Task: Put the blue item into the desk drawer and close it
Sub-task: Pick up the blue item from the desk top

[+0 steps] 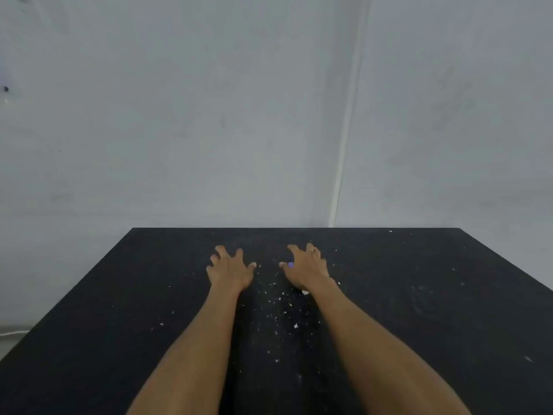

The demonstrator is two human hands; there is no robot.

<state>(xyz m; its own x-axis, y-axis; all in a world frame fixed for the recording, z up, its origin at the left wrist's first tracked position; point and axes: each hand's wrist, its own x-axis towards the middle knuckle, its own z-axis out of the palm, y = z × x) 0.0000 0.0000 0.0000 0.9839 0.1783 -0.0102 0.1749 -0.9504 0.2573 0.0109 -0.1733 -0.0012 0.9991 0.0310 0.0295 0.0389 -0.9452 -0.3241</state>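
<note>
Both my forearms reach out over a black desk (419,295). My left hand (230,268) rests palm down on the desk top with its fingers spread and nothing in it. My right hand (305,265) is also palm down with fingers apart, arched over a small blue item (291,265). Only a sliver of the blue item shows, between the thumb and the palm. Whether the hand grips it or just covers it cannot be told. No drawer is in view.
White crumbs and specks (281,307) are scattered on the desk between my arms. Pale walls meet in a corner (344,145) right behind the desk's far edge. The desk's left edge runs diagonally, with the floor and a white cable (12,333) beyond it.
</note>
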